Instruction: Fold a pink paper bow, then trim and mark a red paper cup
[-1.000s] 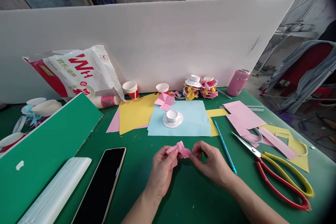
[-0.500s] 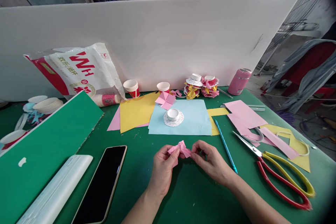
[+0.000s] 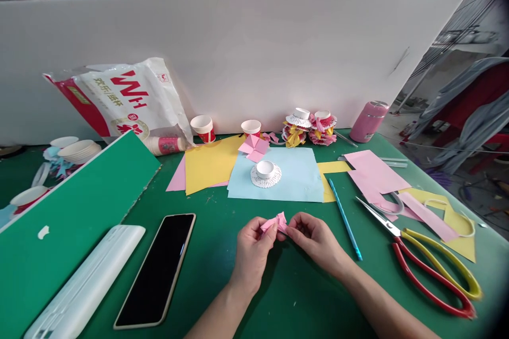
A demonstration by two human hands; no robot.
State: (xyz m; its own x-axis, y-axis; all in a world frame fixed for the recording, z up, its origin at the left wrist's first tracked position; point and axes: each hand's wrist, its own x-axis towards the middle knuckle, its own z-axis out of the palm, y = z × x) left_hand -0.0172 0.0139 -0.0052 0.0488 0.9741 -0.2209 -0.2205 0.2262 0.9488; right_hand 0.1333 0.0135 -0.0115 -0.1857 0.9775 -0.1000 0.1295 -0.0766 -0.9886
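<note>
You have pink folded paper [image 3: 280, 219], a green worktop [image 3: 294, 286], a light blue sheet [image 3: 300, 177], a yellow sheet [image 3: 210, 164], a blue stick [image 3: 345, 219], scissors [image 3: 394, 231] with one red handle [image 3: 469, 310] and one yellow handle [image 3: 475, 290], and a white bag [image 3: 154, 98] with red letters [image 3: 129, 87].

Between my left hand [image 3: 253, 251] and right hand [image 3: 315, 239] is the paper piece [image 3: 281, 219]; phone [image 3: 156, 270] left, scissors [image 3: 392, 228] right, sheets [image 3: 296, 183] beyond.

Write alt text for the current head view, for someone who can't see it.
The left hand holds folded pink paper, the right hand at the paper's edge, over a green table. Beyond, a fringed white cup sits on blue paper; scissors lie right, a phone left.
</note>
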